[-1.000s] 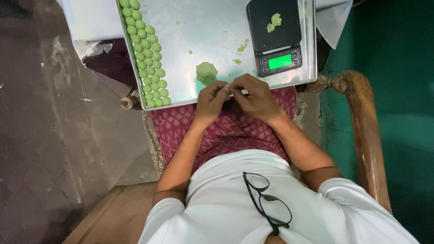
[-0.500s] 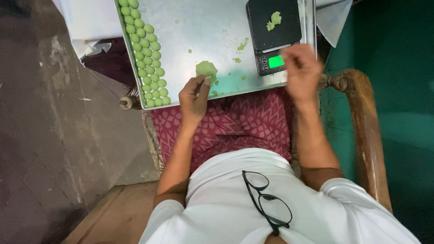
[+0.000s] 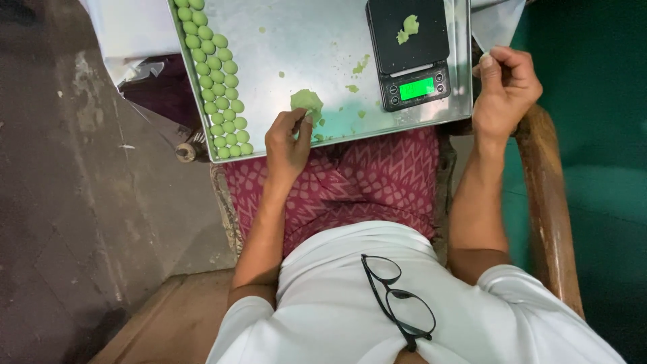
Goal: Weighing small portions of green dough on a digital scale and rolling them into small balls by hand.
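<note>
1. Soft, even light falls from above; the metal tray (image 3: pixel 323 40) shows a dull sheen with no harsh glare.
2. The scale display (image 3: pixel 416 88) glows bright green.
3. Left of the left hand (image 3: pixel 288 138), the floor (image 3: pixel 74 202) lies dim.
4. Focus is fairly sharp; the edges perhaps bend slightly.

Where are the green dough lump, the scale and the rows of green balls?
green dough lump (image 3: pixel 306 101), head view, top of the lump.
scale (image 3: pixel 408 50), head view, black platform.
rows of green balls (image 3: pixel 217 79), head view, mid-row ball.
</note>
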